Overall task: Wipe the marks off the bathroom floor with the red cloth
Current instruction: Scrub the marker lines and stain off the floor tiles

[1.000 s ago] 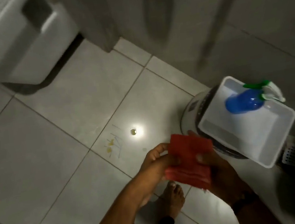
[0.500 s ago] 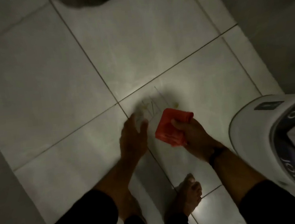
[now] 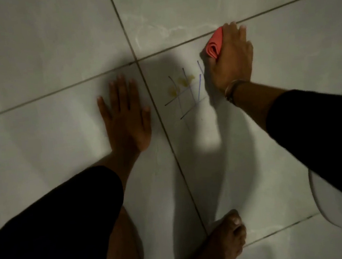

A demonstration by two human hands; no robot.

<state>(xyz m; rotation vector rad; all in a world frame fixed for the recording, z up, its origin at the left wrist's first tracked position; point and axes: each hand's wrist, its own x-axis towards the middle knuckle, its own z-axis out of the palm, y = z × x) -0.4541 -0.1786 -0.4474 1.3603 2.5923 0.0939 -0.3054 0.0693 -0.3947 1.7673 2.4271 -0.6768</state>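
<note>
Dark and blue pen lines with yellowish stains form the marks (image 3: pixel 186 89) on a pale floor tile. My right hand (image 3: pixel 231 58) presses the folded red cloth (image 3: pixel 214 44) flat onto the floor just right of and beyond the marks, near a grout line. Most of the cloth is hidden under the palm; only its left edge shows. My left hand (image 3: pixel 126 117) lies flat on the neighbouring tile to the left of the marks, fingers spread, holding nothing.
My two bare feet (image 3: pixel 215 245) stand on the tiles below the marks. A white rounded appliance edge (image 3: pixel 324 214) pokes in at the lower right. Grout lines (image 3: pixel 151 93) cross the grey tiled floor around the hands.
I have crouched closer to the floor. My right hand carried the cloth down onto the tile beside the marks, and my left hand went flat on the floor.
</note>
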